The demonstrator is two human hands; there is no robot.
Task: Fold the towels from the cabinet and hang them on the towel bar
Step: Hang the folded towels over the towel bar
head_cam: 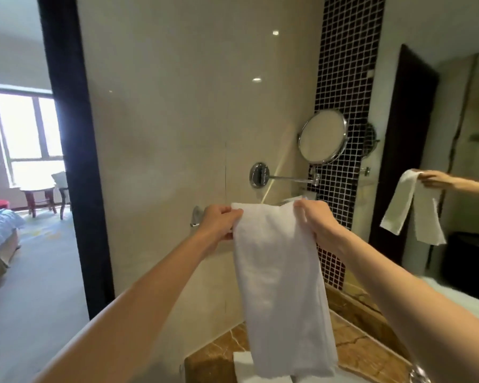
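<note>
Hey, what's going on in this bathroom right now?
A person holds a folded white towel by its top edge, left hand at one corner, right hand at the other, level with the towel bar's bracket. It hangs down above the marble counter; whether it rests on the bar is unclear.

The beige wall (163, 120) at centre frame is bare above the towel (277, 272) — open room there. At right centre a round mirror (323, 136) on its swing arm (291, 178) juts out just above the right hand (315, 219). Left of the left hand (219, 222) sits a chrome bracket (197, 215), then the dark door frame (72, 161). Below, the counter (213, 355) closes the lower frame.
</note>
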